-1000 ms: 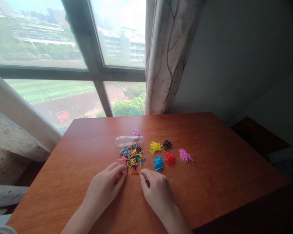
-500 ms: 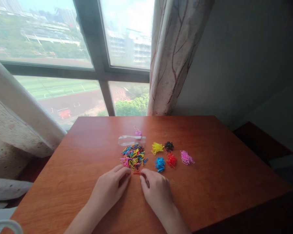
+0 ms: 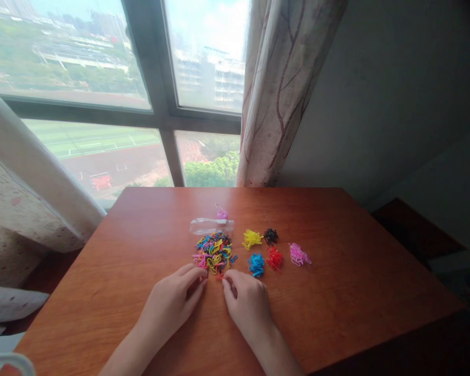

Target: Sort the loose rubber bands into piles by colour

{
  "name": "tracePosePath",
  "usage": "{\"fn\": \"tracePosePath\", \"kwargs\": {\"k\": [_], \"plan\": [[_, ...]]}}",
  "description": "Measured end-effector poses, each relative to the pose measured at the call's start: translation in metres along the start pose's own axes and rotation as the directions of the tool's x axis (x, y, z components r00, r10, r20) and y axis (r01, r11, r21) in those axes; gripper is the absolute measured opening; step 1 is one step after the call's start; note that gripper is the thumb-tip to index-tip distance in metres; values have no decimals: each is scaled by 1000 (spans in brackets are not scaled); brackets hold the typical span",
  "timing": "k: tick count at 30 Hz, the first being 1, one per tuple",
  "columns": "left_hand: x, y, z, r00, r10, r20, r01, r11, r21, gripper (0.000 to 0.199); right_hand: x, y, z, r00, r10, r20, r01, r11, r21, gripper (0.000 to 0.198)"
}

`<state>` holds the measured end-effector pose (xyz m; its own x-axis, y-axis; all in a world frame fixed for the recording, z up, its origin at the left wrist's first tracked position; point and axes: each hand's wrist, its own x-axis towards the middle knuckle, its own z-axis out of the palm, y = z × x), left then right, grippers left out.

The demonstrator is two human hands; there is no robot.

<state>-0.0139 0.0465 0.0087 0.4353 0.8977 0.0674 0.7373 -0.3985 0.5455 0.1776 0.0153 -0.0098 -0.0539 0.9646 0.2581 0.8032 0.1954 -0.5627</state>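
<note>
A mixed heap of small coloured rubber bands point(image 3: 214, 249) lies on the table just beyond my hands. At its near edge, the fingertips of my right hand point(image 3: 247, 295) are closed on a red rubber band point(image 3: 220, 277). My left hand point(image 3: 177, 295) is at the heap's near left side, thumb and fingers pinched together. A thin dark bit shows at its fingertips, too small to name. Right of the heap are sorted piles of bands: yellow point(image 3: 252, 239), black point(image 3: 271, 236), blue point(image 3: 256, 265), red point(image 3: 274, 258) and pink point(image 3: 300, 254).
Behind the heap a clear plastic bottle point(image 3: 207, 226) lies on its side, with a purple cap-like piece point(image 3: 222, 214) beside it. The wooden table point(image 3: 356, 261) reaches toward a window and a curtain point(image 3: 285, 94). A white curved object point(image 3: 11, 360) is at the lower left.
My right hand has shifted slightly left and its fingertips have closed on the red band. My left hand has moved slightly left, still pinched.
</note>
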Motion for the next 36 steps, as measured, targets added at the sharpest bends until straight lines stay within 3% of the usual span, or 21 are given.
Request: {"fn": "tracePosePath", "kwargs": {"k": [4,7,11,17,22,29,36], "plan": [[0,-1,-1,999,-13,-30,15,999,37,18,-3,10,-13,995,27,-99,-18,996,86,16],[1,-1,-2,999,-14,-34,16,998,64,18,-4,32,-31,979,89,-181,-71,992,104,19],[0,-1,-2,1000,-1,-28,3,997,76,18,-11,75,-55,948,118,-295,-124,992,1,25],[2,-2,-2,1000,-4,-19,6,996,84,19,-21,111,-72,950,79,-301,-112,989,-95,28],[2,-2,-4,999,-16,-51,20,996,85,20,-19,113,-71,971,38,-235,-68,991,-118,28],[1,1,-6,998,-22,-64,27,997,75,20,-17,108,-72,969,41,-242,-75,989,-131,30],[2,-1,-7,995,-64,-75,70,994,80,21,-8,74,-63,978,12,-209,-16,1000,-17,27]]}}
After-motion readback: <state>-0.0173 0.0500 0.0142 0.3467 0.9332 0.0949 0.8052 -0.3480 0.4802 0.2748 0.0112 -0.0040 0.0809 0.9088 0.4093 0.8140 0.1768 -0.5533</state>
